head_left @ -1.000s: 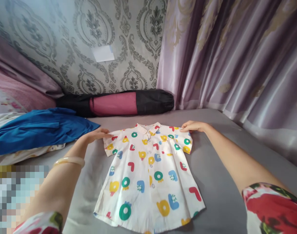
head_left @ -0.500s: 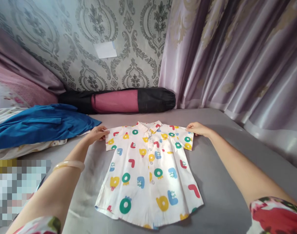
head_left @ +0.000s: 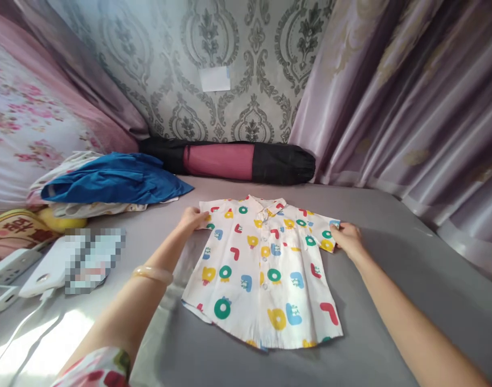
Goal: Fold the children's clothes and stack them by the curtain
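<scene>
A small white short-sleeved shirt (head_left: 254,279) lies face up and spread out on a grey sheet (head_left: 375,333), its collar pointing away from me. Coloured letters in red, yellow, green and blue cover it, and buttons run down the front. My left hand (head_left: 192,219) pinches the edge of the left-side sleeve. The right-side sleeve's outer edge is between the fingers of my right hand (head_left: 348,236). A pale bangle (head_left: 152,274) circles my left forearm.
Blue clothing (head_left: 116,180) tops a heap of clothes at the left. Behind the shirt lies a long black and pink bag (head_left: 219,161). A power strip (head_left: 14,266), a white device with a cable (head_left: 50,269) and a yellow cushion (head_left: 22,228) are at left. Curtains (head_left: 391,107) hang at right.
The view has turned left, bringing the cushion, power strip and white device into sight. Both hands keep hold of the sleeves, with the fingers shifted slightly down along the edges.
</scene>
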`<state>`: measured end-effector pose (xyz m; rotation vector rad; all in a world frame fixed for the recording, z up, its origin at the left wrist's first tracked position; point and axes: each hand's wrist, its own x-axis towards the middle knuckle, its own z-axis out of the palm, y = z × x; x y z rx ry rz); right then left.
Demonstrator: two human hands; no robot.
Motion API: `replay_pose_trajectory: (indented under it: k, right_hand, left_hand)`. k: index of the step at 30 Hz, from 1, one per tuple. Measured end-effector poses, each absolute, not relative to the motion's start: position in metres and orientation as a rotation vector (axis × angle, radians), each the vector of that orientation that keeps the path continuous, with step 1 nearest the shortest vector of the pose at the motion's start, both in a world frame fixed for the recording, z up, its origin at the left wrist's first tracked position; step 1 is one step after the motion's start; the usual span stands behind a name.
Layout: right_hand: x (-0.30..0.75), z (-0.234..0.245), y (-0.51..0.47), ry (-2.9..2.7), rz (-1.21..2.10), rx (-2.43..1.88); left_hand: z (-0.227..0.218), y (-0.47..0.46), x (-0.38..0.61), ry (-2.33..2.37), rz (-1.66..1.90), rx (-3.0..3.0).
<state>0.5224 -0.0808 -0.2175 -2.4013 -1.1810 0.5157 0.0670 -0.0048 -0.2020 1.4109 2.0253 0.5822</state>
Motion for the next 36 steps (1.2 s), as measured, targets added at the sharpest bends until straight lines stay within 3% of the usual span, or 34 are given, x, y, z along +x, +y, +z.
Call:
replay_pose_trajectory:
  k: [5, 11, 15, 18, 22, 28, 32, 36]
  right_hand:
    - [0.483, -0.211, -0.096, -1.4, 0.089, -2.518]
    - [0.478, -0.212, -0.102, -1.478, 0.011, -2.528]
    - [0.486, -0.209, -0.1, -1.47, 0.079, -2.574]
    - [0.483, -0.205, -0.098, -1.451, -0.017, -2.606]
    - [0.457, -0.203, -0.091, -1.743, -0.308, -2.39]
    - [0.411, -0.217, -0.059, -2.148, 0.063, -2.008]
    - [0.409, -0.229, -0.045, -2.169, 0.219, -2.073]
    - [0.414, -0.235, -0.046, -2.121, 0.194, -2.122]
  left_hand:
    - [-0.213, -0.021, 0.089, 2.242, 0.55, 1.775]
    - [-0.217, -0.032, 0.084, 2.272, 0.248, 2.025]
    - [-0.209, -0.027, 0.08, 2.38, 0.198, 1.889]
    - [-0.201, -0.022, 0.083, 2.454, 0.227, 2.126]
    - [-0.197, -0.014, 0.102, 2.041, 0.301, 2.587]
    - [-0.221, 0.005, 0.144, 1.44, 0.445, 2.638]
    - [-0.245, 0.009, 0.151, 1.637, 0.524, 2.584]
    - [-0.253, 0.008, 0.149, 1.806, 0.387, 2.525]
